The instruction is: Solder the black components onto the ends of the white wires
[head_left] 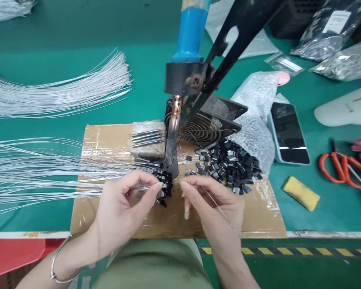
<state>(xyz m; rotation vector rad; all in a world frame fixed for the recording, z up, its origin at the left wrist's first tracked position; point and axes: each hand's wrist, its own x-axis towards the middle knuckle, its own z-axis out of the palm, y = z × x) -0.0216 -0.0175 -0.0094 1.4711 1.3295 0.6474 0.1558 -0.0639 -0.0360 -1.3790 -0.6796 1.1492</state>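
My left hand (129,204) is closed in a pinch at the front of a bundle of white wires (105,172); what lies between the fingertips is too small to make out. Beside those fingers, black connectors (167,180) cluster at the wire ends. Across a small gap, my right hand (215,196) pinches a thin solder wire (218,206), which runs back over the palm. Just above both hands, a soldering iron (192,32) with a blue handle hangs in a black stand (228,44), its tip pointing down. A heap of small black connector pieces (231,164) lies beyond my right hand.
Cardboard (258,216) covers the green table here. A fan (207,124) stands behind the iron, beside a wrapped block (147,150) with metal rods. More white wires (63,94) lie back left. Rightward are a phone (290,134), orange-handled scissors (343,166) and a yellow sponge (301,193).
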